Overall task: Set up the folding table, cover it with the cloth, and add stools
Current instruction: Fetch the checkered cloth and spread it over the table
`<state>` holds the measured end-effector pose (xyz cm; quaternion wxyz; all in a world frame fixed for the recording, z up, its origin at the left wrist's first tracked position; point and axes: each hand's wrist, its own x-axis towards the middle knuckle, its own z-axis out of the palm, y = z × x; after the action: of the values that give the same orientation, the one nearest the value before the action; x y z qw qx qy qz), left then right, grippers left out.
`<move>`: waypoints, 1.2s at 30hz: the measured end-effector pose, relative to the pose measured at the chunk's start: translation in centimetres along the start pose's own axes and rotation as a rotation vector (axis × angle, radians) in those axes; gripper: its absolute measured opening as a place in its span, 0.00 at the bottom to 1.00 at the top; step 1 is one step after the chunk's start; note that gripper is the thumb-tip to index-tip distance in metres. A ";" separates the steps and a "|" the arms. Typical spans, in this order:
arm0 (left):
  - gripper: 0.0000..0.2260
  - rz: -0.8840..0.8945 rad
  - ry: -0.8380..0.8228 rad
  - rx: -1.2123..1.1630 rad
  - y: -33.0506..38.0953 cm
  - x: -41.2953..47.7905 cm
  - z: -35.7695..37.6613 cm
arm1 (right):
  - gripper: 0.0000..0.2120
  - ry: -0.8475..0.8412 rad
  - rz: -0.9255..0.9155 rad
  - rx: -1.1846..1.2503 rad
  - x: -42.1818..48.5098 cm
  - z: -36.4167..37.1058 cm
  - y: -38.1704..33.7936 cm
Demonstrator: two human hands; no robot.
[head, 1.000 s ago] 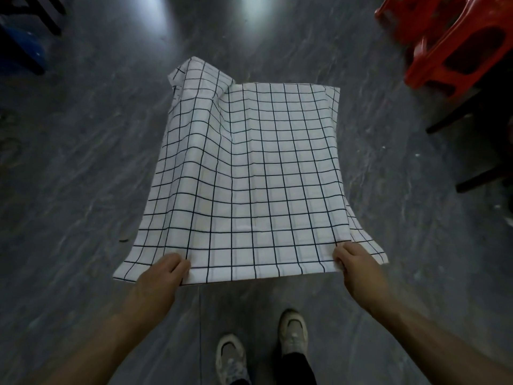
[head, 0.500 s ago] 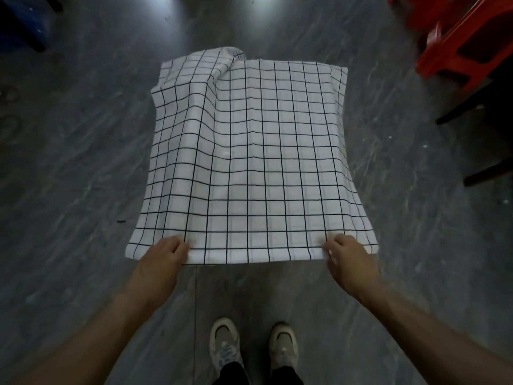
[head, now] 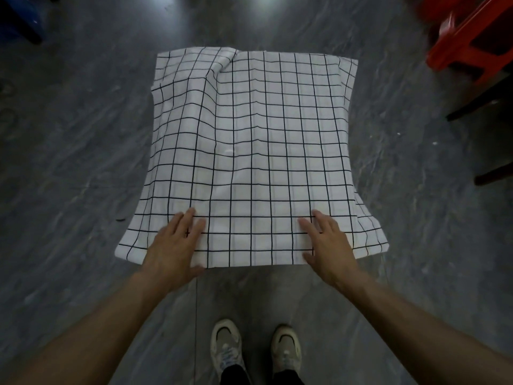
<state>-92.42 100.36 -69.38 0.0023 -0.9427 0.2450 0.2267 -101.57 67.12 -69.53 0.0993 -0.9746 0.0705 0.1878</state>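
Here the white cloth [head: 249,151] with its black grid lies spread over the folding table, which is hidden entirely beneath it; only the cloth's flat top and its drooping edges give the table's outline away. Both hands rest flat on the near strip of the cloth, palms down, fingers stretched out and slightly spread, gripping nothing. The left hand [head: 175,245] presses the cloth toward its near left corner, fingertips pointing away from the person, thumb at the hanging hem. The right hand [head: 329,243] lies level with it toward the near right corner, the two hands well apart with a smooth band of cloth between them. Outward of each hand the cloth flares and hangs past the table's edge, lower on the left hand's side. Far ahead of the left hand's fingertips a raised crease [head: 224,65] puckers the far edge; ahead of the right hand the fabric lies flatter. Behind the hands, close to the person, two pale shoes [head: 255,348] stand on the grey streaked floor [head: 83,162]. Well off beyond the right hand, at the upper right, red plastic stools [head: 469,45] sit stacked, apart from the table. Far off on the left hand's side something blue [head: 16,20] shows dimly, too dark to make out
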 end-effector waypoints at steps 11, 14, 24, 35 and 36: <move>0.41 0.130 0.220 0.099 -0.9 -0.9 1.7 | 0.48 0.103 0.032 0.014 -0.7 1.2 1.1; 0.32 0.210 0.331 0.114 -1.2 -1.4 2.6 | 0.45 0.144 -0.027 -0.028 -1.8 2.2 1.7; 0.19 0.292 0.349 -0.037 -1.7 -2.4 2.8 | 0.13 0.309 -0.130 0.021 -1.5 2.2 2.2; 0.21 0.231 0.278 -0.070 1.1 -7.0 3.6 | 0.04 0.103 -0.058 0.091 -6.8 3.1 1.7; 0.22 0.228 0.266 -0.072 1.1 -7.1 3.8 | 0.04 0.078 -0.045 0.092 -7.0 3.2 1.7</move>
<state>-100.07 103.14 -69.58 -0.0895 -0.9299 0.3402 0.1072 -109.42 66.90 -70.09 0.1452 -0.9770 0.0609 0.1439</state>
